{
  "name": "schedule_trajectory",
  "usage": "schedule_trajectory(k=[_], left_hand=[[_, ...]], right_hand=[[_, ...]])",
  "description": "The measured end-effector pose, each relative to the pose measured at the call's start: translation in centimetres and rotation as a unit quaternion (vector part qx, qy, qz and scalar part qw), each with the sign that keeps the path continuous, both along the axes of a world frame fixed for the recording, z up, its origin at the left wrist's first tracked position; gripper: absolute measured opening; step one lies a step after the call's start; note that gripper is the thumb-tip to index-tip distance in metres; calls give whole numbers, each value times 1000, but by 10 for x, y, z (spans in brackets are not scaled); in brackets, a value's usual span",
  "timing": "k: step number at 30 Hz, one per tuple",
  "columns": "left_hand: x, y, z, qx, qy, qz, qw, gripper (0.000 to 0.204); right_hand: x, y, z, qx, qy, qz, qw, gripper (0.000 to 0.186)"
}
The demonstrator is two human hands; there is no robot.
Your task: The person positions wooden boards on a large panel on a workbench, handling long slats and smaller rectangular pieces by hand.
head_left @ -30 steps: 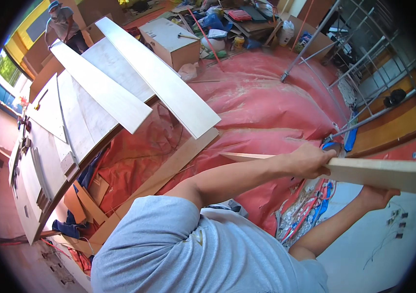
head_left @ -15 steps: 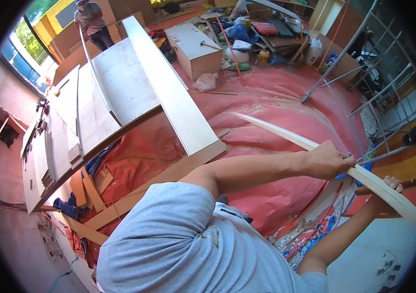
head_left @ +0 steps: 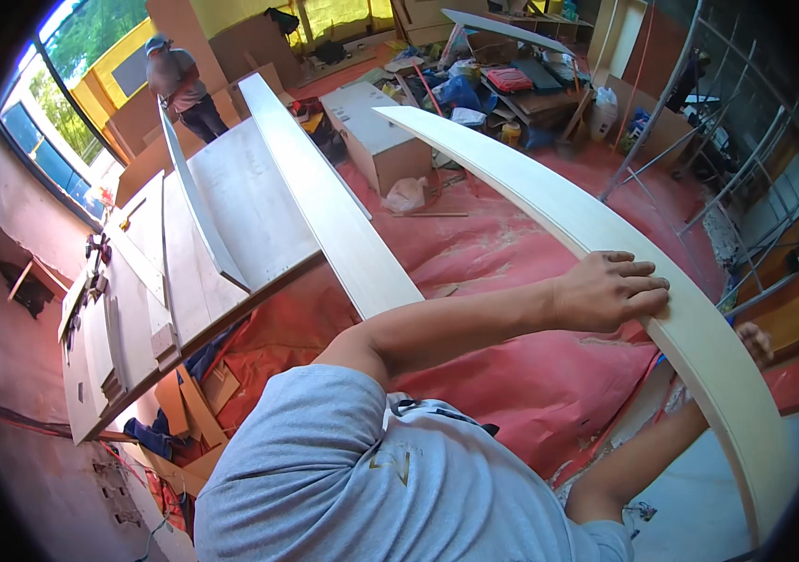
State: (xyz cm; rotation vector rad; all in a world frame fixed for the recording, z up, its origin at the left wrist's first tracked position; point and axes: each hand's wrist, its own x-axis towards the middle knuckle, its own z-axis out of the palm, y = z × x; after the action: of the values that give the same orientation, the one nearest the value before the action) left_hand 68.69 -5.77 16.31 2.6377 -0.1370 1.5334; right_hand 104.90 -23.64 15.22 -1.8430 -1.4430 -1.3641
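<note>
Long, pale, flat wooden board (head_left: 596,225) lies slantwise across my right side, raised above the crumpled red floor sheet (head_left: 530,365); far end beyond my reach, near end close to the view's lower right. My left hand (head_left: 610,292) holds it over the inner edge, fingers laid across the face, thumb hidden. My right hand (head_left: 754,344) shows blurred just past the outer edge, partly behind the board; cannot tell whether it grips. Handling, by judgement: stiff, moderate weight, smooth face likely slippery, long ends prone to swing, corners easily chipped; best held by both long edges near mid-length, hands well apart. To the left, a second long white board (head_left: 329,201) overlies the broad, pale wooden tabletop (head_left: 254,206); a co-worker (head_left: 174,80) stands beyond.
</note>
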Motion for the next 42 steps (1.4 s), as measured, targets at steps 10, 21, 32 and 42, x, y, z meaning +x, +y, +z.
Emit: schedule_trajectory(k=[10,21,32,42], left_hand=[[-190,78,-70,144,61,117,981,37],[-382,153,-162,47,175,233,955,51],[-424,109,-210,-331,128,493,794,92],[-353,-3,-193,-875,-75,-391,277,81]], right_hand=[[-197,-37,-70,249,462,154,837,62],[-335,55,-134,201,722,201,631,60],[-400,107,-152,109,744,176,636,58],[-438,129,-180,137,824,292,465,57]])
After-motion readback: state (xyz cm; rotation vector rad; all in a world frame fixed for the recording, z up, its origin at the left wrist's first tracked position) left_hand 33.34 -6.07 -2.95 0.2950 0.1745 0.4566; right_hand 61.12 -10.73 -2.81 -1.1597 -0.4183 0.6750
